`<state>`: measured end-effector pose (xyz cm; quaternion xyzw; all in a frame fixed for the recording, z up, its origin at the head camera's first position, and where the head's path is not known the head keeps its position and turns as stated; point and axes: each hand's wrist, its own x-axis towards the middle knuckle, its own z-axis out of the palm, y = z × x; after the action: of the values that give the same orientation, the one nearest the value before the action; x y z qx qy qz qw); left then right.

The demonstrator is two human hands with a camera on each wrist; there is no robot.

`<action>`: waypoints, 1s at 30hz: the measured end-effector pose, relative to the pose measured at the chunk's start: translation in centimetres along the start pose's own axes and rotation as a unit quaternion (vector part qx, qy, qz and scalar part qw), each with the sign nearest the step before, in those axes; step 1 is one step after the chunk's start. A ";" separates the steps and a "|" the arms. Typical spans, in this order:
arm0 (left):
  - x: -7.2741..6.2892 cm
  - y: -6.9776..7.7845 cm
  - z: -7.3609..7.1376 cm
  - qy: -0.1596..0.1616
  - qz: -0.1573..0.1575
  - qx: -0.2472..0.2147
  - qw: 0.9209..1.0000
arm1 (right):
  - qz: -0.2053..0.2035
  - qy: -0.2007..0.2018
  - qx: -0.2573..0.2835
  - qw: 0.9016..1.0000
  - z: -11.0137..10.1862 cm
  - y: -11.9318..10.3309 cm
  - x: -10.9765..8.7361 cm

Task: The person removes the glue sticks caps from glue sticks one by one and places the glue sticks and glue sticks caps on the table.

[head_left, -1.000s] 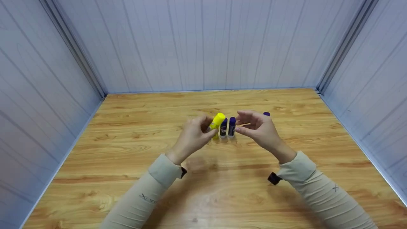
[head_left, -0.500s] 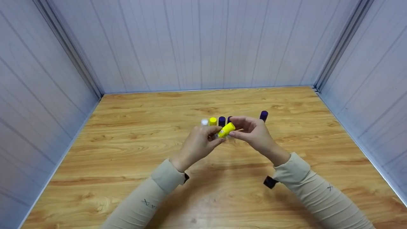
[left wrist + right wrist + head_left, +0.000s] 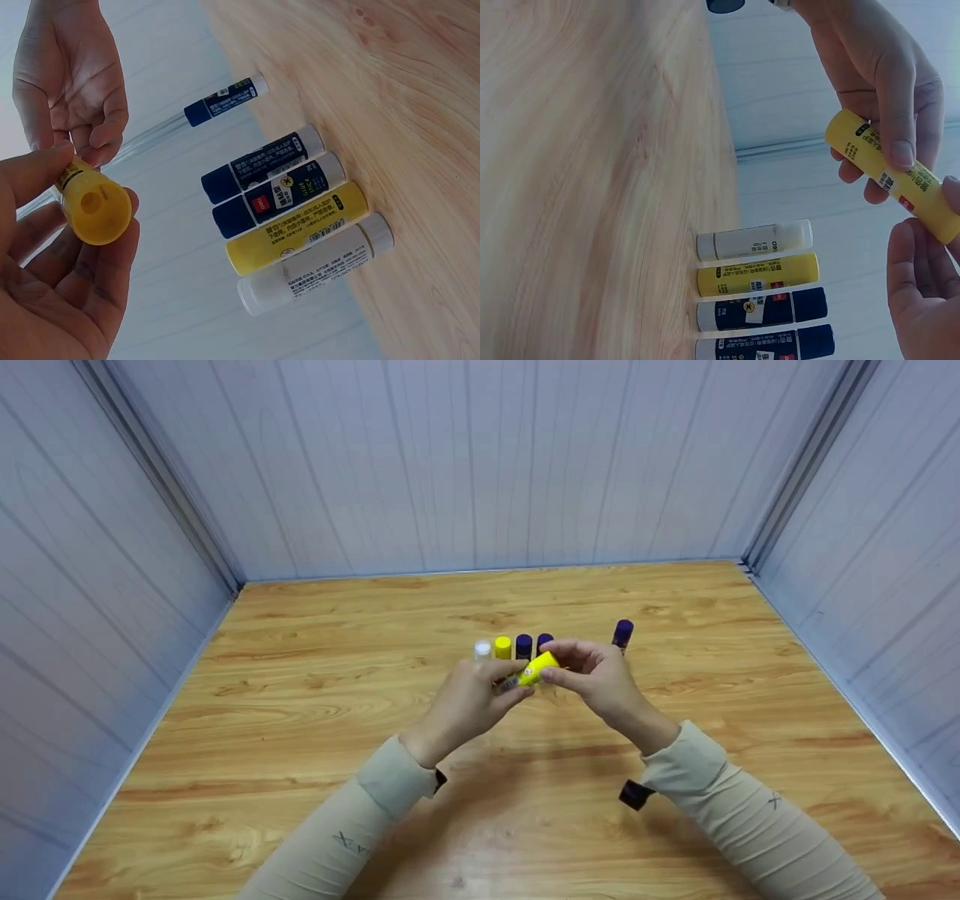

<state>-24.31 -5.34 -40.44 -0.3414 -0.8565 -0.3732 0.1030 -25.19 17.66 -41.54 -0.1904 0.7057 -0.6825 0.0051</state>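
My left hand point(image 3: 466, 701) holds a yellow glue stick point(image 3: 538, 668) between thumb and fingers, tilted above the table. Its hollow base end faces the left wrist camera. My right hand point(image 3: 600, 684) pinches the other, capped end between thumb and fingers. Just behind the hands stands a row of upright glue sticks: a white one point(image 3: 315, 266), a second yellow one point(image 3: 300, 229) and two navy ones, the nearer navy glue stick point(image 3: 279, 196) beside the yellow and the other navy glue stick point(image 3: 262, 165) past it. In the head view the hands partly cover the row.
A lone navy glue stick point(image 3: 622, 634) stands apart, behind and right of my right hand. The wood-grain table point(image 3: 300, 660) is enclosed by pale panels, with a back wall point(image 3: 480, 472) and a wall on each side.
The left hand has carried the yellow glue stick right and away from the row, tilting it further. The right hand has moved slightly left and taken hold of its capped end.
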 end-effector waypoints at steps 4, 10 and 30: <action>0.1 0.1 -0.2 -0.002 0.001 0.000 1.000 | -0.004 -0.002 0.002 1.000 0.0 -0.2 0.0; 0.1 0.1 -0.4 -0.008 0.006 0.008 1.000 | -0.015 -0.011 0.004 1.000 -0.2 -0.2 -0.1; -0.1 0.3 -0.9 -0.027 -0.004 0.011 1.000 | -0.018 -0.023 -0.015 0.999 -0.4 -0.2 -0.3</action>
<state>-24.09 -5.90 -39.69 -0.3463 -0.8644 -0.3552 0.0818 -24.97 18.09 -41.36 -0.2188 0.7122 -0.6670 0.0061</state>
